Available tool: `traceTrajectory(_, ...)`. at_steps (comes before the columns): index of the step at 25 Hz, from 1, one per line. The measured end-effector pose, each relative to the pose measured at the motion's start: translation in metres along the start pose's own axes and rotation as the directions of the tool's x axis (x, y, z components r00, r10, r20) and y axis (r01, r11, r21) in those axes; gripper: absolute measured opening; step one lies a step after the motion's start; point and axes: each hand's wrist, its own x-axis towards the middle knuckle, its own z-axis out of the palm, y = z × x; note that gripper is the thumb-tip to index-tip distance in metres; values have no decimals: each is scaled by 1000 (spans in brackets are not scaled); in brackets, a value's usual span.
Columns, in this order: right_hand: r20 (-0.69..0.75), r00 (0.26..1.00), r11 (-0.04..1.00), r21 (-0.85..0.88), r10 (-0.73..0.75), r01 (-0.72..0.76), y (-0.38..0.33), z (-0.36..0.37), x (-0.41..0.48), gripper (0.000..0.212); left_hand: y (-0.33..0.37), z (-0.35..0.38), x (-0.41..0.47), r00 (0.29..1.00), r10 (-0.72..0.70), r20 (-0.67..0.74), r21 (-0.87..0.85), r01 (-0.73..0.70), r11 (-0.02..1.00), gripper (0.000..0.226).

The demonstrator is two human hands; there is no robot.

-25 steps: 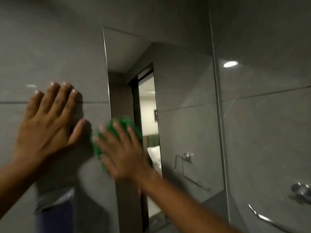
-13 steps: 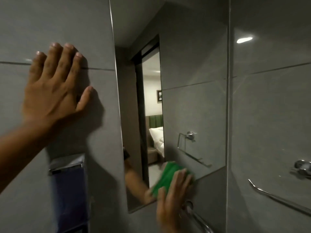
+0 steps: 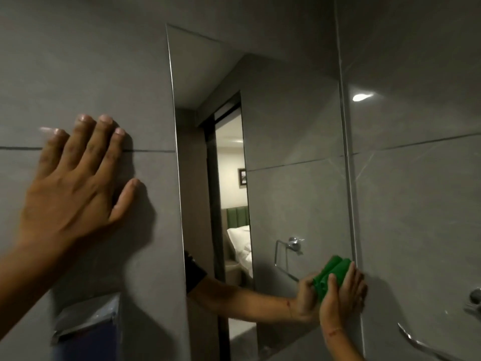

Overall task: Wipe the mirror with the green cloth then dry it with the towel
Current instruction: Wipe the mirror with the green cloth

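Note:
A tall frameless mirror (image 3: 291,121) is set into the grey tiled wall. My right hand (image 3: 343,295) presses a folded green cloth (image 3: 331,273) flat against the glass at the mirror's lower right edge, beside the wall corner. The hand's reflection meets it from the left. My left hand (image 3: 75,183) rests flat on the wall tile to the left of the mirror, fingers spread and holding nothing. No towel is in view.
A metal-topped dark dispenser (image 3: 86,329) is fixed to the wall below my left hand. A chrome rail (image 3: 421,345) and a chrome fitting (image 3: 475,298) stick out of the right wall. The mirror reflects a doorway, a bed and a towel ring.
My right hand has carried the green cloth from the mirror's left edge down, then across to its lower right edge. My left hand has stayed flat on the wall.

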Motion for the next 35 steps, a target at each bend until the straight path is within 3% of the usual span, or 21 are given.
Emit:
traceTrajectory(2, -8, 999, 997, 64, -41, 41, -34, 7, 25, 81, -13, 23, -8, 994, 27, 108, -4, -27, 1000, 109)
traceTrajectory(6, -32, 952, 950, 57, -305, 306, -155, 14, 135, 73, -16, 25, -2, 976, -28, 215, 39, 20, 999, 112)
traceTrajectory(9, -67, 929, 931, 9, -364, 365, -256, 6, 187, 76, 55, -4, 20, 974, 55, 218, -191, -13, 982, 96)
traceTrajectory(10, -45, 905, 905, 22, -423, 424, -290, 9, 185, 77, 71, -6, 27, 989, 57, 137, -214, -27, 977, 87)
traceTrajectory(11, -35, 855, 854, 37, -518, 519, -321, 15, 171, 76, 68, -19, 21, 983, 48, 176, -283, 4, 959, 84)
traceTrajectory(12, -25, 775, 774, 45, -631, 631, -346, 21, 146, 76, 51, -25, 11, 983, 37, 181, -278, 15, 961, 86)
traceTrajectory(14, -20, 555, 553, 68, -832, 831, -381, 31, 82, 78, 8, -21, -3, 998, 55, 1, -108, -54, 993, 92)
traceTrajectory(15, -10, 430, 428, 73, -903, 901, -388, 39, 48, 80, -16, -18, -18, 999, 14, 51, -75, -10, 997, 94)
traceTrajectory(17, 30, 150, 152, 88, -988, 985, -387, 54, -10, 81, -3, -13, -12, 995, -24, 95, -133, 36, 990, 94)
traceTrajectory(19, 68, -35, -29, 96, -997, 995, -382, 53, -16, 77, 5, -4, -11, 998, 6, 67, -101, 1, 995, 91)
traceTrajectory(20, 47, -44, -40, 81, -998, 996, -382, 49, 4, 74, 3, -2, -12, 997, 33, 74, -158, -21, 987, 91)
traceTrajectory(21, 30, 44, 46, 69, -999, 997, -381, 43, 29, 73, 0, -15, -8, 997, 20, 73, -146, -9, 989, 92)
traceTrajectory(22, 31, 218, 219, 64, -976, 974, -373, 35, 58, 72, -3, -21, -8, 999, 19, 31, -115, -15, 993, 92)
traceTrajectory(24, 38, 645, 646, 22, -763, 763, -348, 20, 117, 73, 11, -42, -5, 1000, 30, -7, -55, -30, 998, 90)
traceTrajectory(25, 39, 770, 771, 29, -637, 637, -334, 14, 133, 74, 18, -52, -3, 999, 37, -15, -50, -38, 998, 88)
traceTrajectory(26, 44, 819, 820, 47, -572, 570, -322, 12, 132, 74, 21, -59, -2, 999, 34, -20, -43, -34, 998, 87)
traceTrajectory(28, 39, 744, 745, 55, -667, 665, -306, 25, 88, 77, 26, -75, 2, 1000, 28, 4, -26, -28, 999, 86)
traceTrajectory(29, 60, 636, 639, 57, -769, 767, -296, 31, 48, 78, 27, -81, 4, 1000, 17, 25, -10, -16, 1000, 86)
traceTrajectory(32, 219, 191, 219, 109, -957, 970, -250, 39, -72, 82, 32, -86, 4, 1000, -11, 28, -4, 11, 1000, 83)
traceTrajectory(33, 237, 103, 135, 123, -966, 983, -246, 39, -89, 82, 31, -85, 4, 1000, -11, 22, -1, 11, 1000, 83)
traceTrajectory(35, 205, 72, 102, 141, -976, 985, -268, 40, -75, 82, 29, -82, 3, 999, -1, 41, 17, 0, 1000, 85)
